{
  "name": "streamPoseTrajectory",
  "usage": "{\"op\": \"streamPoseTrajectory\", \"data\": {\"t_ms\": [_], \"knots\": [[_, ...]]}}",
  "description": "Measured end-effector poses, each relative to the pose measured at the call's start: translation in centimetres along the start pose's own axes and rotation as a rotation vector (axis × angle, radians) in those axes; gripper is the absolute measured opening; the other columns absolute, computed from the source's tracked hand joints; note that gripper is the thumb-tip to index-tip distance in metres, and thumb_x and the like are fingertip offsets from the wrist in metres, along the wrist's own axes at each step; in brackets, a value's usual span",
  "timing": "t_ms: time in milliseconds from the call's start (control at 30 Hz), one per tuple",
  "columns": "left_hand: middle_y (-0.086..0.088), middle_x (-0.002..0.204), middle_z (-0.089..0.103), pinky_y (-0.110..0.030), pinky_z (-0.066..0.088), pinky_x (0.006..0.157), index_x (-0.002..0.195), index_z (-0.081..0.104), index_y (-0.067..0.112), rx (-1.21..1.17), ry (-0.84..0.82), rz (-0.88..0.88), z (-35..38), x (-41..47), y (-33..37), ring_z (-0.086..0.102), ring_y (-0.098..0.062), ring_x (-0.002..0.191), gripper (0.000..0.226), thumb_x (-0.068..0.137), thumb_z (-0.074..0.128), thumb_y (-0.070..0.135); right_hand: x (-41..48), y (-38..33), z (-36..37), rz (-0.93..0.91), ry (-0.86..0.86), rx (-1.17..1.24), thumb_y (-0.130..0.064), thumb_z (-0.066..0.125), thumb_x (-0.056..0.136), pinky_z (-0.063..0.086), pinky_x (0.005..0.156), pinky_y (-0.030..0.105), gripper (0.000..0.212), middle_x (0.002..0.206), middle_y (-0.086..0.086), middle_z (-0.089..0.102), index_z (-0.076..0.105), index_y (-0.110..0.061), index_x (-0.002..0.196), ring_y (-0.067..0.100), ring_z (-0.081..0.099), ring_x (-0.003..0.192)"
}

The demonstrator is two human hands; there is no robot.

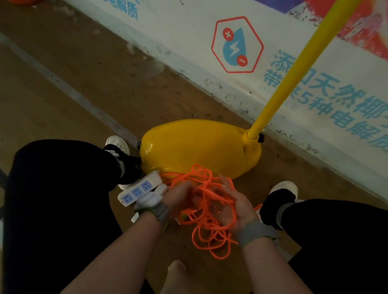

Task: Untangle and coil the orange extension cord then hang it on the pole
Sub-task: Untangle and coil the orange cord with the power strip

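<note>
The orange extension cord (207, 221) is a tangled bundle held between both hands, with loops hanging below toward the floor. My left hand (178, 198) grips strands on the bundle's left side. My right hand (235, 205) lies palm-up under the bundle, fingers curled around several strands. The cord's white socket strip (139, 189) lies on the floor just left of my left hand. The yellow pole (317, 41) rises up and to the right from its yellow base (195, 146), which sits on the floor right behind the cord.
I sit with black-clad knees at both sides and shoes (279, 197) on the brown floor. A white wall banner (236, 44) with blue print runs diagonally behind the pole. A pale stool edge (178, 283) shows between my forearms.
</note>
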State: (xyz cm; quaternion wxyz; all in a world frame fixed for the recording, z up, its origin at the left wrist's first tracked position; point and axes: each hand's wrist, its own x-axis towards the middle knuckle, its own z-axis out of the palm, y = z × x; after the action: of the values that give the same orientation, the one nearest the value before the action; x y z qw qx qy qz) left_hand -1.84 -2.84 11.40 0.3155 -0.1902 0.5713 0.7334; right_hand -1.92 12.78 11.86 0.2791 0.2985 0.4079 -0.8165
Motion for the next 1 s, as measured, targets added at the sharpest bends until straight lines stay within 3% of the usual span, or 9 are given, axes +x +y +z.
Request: {"op": "streamPoseTrajectory", "data": {"t_ms": [133, 233, 367, 467, 567, 733, 867, 933, 1000], "knots": [[-0.012, 0.09, 0.063, -0.027, 0.051, 0.067, 0.094, 0.062, 0.009, -0.018, -0.109, -0.138, -0.3, -0.1, 0.1, 0.059, -0.019, 0.073, 0.031, 0.093, 0.05, 0.038, -0.4, -0.2, 0.8, 0.011, -0.007, -0.198, -0.001, 0.047, 0.085, 0.054, 0.073, 0.044, 0.026, 0.096, 0.022, 0.065, 0.058, -0.007, 0.108, 0.033, 0.064, 0.082], [0.001, 0.084, 0.062, -0.019, 0.049, 0.056, 0.09, 0.059, 0.019, 0.152, -0.037, -0.205, 0.2, -0.4, -1.2, 0.057, -0.009, 0.072, 0.005, 0.094, 0.055, 0.019, -0.3, 0.5, 1.4, 0.009, 0.052, -0.285, 0.015, 0.038, 0.081, 0.051, 0.069, 0.039, 0.037, 0.086, 0.02, 0.064, 0.049, -0.001, 0.112, 0.03, 0.063, 0.07], [-0.002, 0.071, 0.065, -0.023, 0.045, 0.064, 0.083, 0.064, 0.013, -0.078, 0.085, -0.246, -0.7, 0.6, -2.7, 0.058, -0.012, 0.066, 0.003, 0.083, 0.063, 0.01, 0.1, 0.4, 0.9, 0.04, 0.06, -0.235, 0.017, 0.031, 0.077, 0.052, 0.071, 0.04, 0.052, 0.096, 0.024, 0.063, 0.046, -0.006, 0.121, 0.03, 0.065, 0.073], [-0.006, 0.073, 0.065, -0.026, 0.048, 0.067, 0.078, 0.063, 0.009, -0.224, 0.149, -0.192, -0.9, 1.0, -1.7, 0.059, -0.015, 0.069, 0.011, 0.088, 0.06, 0.003, 0.7, -0.4, -0.1, 0.021, 0.113, -0.398, 0.015, 0.037, 0.074, 0.047, 0.071, 0.042, 0.051, 0.095, 0.02, 0.063, 0.055, -0.011, 0.113, 0.032, 0.059, 0.078], [-0.006, 0.066, 0.063, -0.024, 0.053, 0.054, 0.076, 0.06, 0.006, -0.347, 0.23, -0.153, -0.7, 0.9, -0.7, 0.061, -0.012, 0.056, 0.013, 0.088, 0.06, 0.0, 1.2, 0.1, -0.5, 0.015, 0.216, -0.547, 0.008, 0.044, 0.064, 0.042, 0.062, 0.034, 0.045, 0.083, 0.017, 0.065, 0.064, -0.006, 0.102, 0.026, 0.053, 0.067], [-0.007, 0.059, 0.058, -0.029, 0.056, 0.052, 0.077, 0.059, 0.004, -0.696, 0.237, -0.172, -0.8, 0.8, 0.1, 0.061, -0.016, 0.054, 0.017, 0.092, 0.055, 0.007, 1.5, 0.5, -0.9, 0.17, 0.384, -0.653, -0.014, 0.06, 0.064, 0.044, 0.062, 0.036, 0.014, 0.077, 0.014, 0.055, 0.064, -0.01, 0.077, 0.025, 0.052, 0.063], [-0.006, 0.049, 0.059, -0.029, 0.056, 0.058, 0.074, 0.056, 0.006, -0.919, 0.275, -0.092, -0.8, 1.0, 1.3, 0.061, -0.017, 0.054, 0.024, 0.095, 0.051, 0.015, 1.0, 1.4, -0.9, 0.498, 0.237, -0.678, -0.047, 0.06, 0.081, 0.043, 0.059, 0.027, 0.038, 0.072, 0.012, 0.063, 0.062, -0.009, 0.078, 0.021, 0.056, 0.059], [-0.006, 0.053, 0.063, -0.035, 0.053, 0.067, 0.076, 0.058, 0.008, -0.976, 0.294, -0.035, -0.8, 0.8, 1.2, 0.063, -0.018, 0.058, 0.026, 0.098, 0.048, 0.018, 0.9, 1.3, 0.0, 0.518, 0.142, -0.625, -0.041, 0.053, 0.088, 0.037, 0.048, 0.018, 0.039, 0.06, 0.011, 0.066, 0.063, -0.006, 0.074, 0.014, 0.053, 0.048], [-0.008, 0.058, 0.066, -0.037, 0.054, 0.068, 0.074, 0.061, 0.007, -1.003, 0.276, 0.019, -0.6, 1.0, 0.8, 0.066, -0.019, 0.055, 0.033, 0.099, 0.044, 0.019, 0.7, 0.8, 1.0, 0.457, 0.1, -0.393, -0.019, 0.049, 0.093, 0.045, 0.041, 0.019, 0.028, 0.059, 0.015, 0.066, 0.062, 0.0, 0.077, 0.017, 0.059, 0.043]]}}
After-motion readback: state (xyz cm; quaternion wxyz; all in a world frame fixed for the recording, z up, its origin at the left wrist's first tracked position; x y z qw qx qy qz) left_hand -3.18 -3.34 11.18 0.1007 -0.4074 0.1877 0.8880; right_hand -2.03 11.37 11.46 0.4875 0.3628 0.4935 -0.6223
